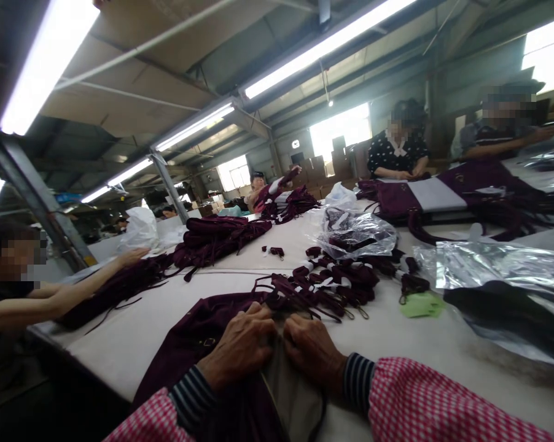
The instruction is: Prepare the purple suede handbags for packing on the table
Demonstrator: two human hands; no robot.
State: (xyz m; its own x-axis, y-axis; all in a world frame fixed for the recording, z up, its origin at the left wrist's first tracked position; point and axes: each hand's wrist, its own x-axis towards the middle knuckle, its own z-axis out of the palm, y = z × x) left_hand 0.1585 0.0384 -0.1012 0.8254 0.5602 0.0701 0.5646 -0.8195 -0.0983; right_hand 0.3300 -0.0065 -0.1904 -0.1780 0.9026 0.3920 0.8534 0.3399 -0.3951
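Observation:
A dark purple fabric bag (pixel 180 344) lies on the white table right in front of me, with a small gold-coloured metal fitting on its side. My left hand (pixel 242 344) is closed, its curled fingers gripping the bag near its upper edge. Close beside it, my right hand (pixel 314 353) is also closed, with bent fingers on the edge of the bag's greyish opening. The fingertips of both hands are partly hidden. Just beyond my hands lies a heap of rolled purple straps (pixel 341 279) with metal clips and white wraps.
Stacked purple bags (pixel 222 236) lie farther back on the table (pixel 166 316). Clear plastic bags (pixel 502 264) and green paper (pixel 422 305) are at right. A co-worker's arm (pixel 88 285) reaches onto bags at left. Other people stand across the table, near a large purple bag (pixel 397 199).

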